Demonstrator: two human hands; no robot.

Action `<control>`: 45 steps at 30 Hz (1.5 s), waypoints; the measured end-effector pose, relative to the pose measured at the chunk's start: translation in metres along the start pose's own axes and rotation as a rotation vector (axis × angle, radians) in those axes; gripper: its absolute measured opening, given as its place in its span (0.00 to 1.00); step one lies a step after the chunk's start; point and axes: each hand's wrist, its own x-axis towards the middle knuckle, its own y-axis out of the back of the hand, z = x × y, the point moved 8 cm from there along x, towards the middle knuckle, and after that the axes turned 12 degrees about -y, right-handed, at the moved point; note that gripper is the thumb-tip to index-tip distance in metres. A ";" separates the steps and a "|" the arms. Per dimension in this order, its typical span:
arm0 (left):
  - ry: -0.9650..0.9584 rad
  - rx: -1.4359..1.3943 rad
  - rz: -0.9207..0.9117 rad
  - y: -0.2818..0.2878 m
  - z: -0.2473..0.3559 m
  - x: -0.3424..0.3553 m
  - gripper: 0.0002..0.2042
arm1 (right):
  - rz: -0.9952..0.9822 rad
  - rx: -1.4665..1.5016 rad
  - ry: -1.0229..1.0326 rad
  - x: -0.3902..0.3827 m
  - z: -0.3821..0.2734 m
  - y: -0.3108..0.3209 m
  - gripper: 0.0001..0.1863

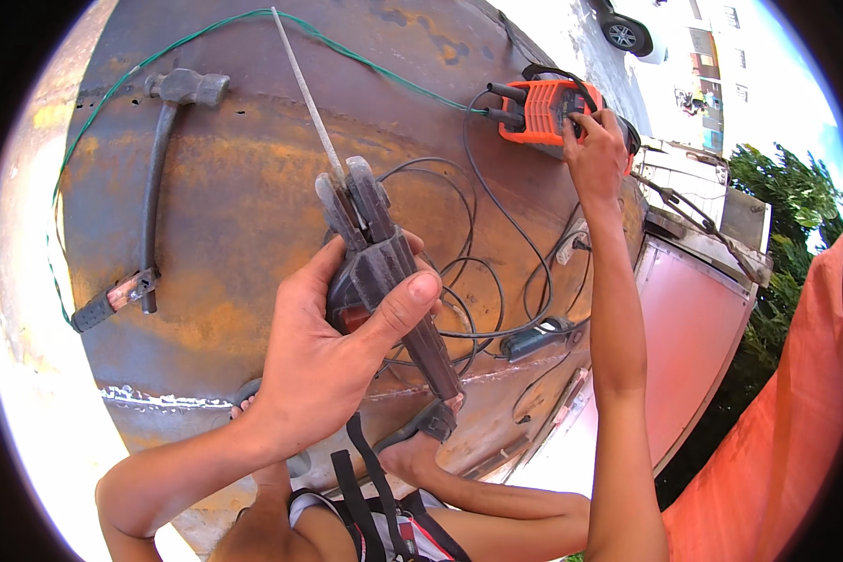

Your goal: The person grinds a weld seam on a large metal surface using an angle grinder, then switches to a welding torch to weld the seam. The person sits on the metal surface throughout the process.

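Note:
In my left hand [300, 375] is a black welding electrode holder [375, 253], fingers and thumb wrapped round its body. A thin grey electrode rod [304, 94] is clamped in its jaws and points up and to the left. My right hand [598, 155] reaches to the orange welding machine [539, 110], its fingertips closed at a control knob on the panel; the knob is mostly hidden by the fingers. Two black plugs sit in the machine's near side. A green cable [375, 67] runs from there across to a copper-and-black clamp [117, 300] at the far left.
A hammer [187, 87] lies on the rusty, curved metal surface [225, 187], its handle end beside the clamp. Black cables [496, 225] coil in the middle, near a teal-and-black power tool [537, 338]. My sandalled foot [417, 440] rests below. Orange fabric [777, 403] fills the right.

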 end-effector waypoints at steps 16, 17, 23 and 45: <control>0.028 -0.016 -0.017 0.000 0.003 -0.008 0.22 | 0.017 -0.014 -0.006 0.002 0.002 0.001 0.10; 0.035 -0.018 -0.021 0.000 0.003 -0.008 0.22 | 0.016 -0.013 -0.005 0.002 0.002 0.001 0.10; 0.008 -0.048 0.025 0.001 0.003 -0.008 0.22 | 0.016 -0.011 0.010 0.001 0.003 0.000 0.10; 0.002 -0.076 -0.107 -0.008 -0.012 -0.010 0.21 | -0.162 0.092 -0.120 -0.011 -0.013 0.035 0.23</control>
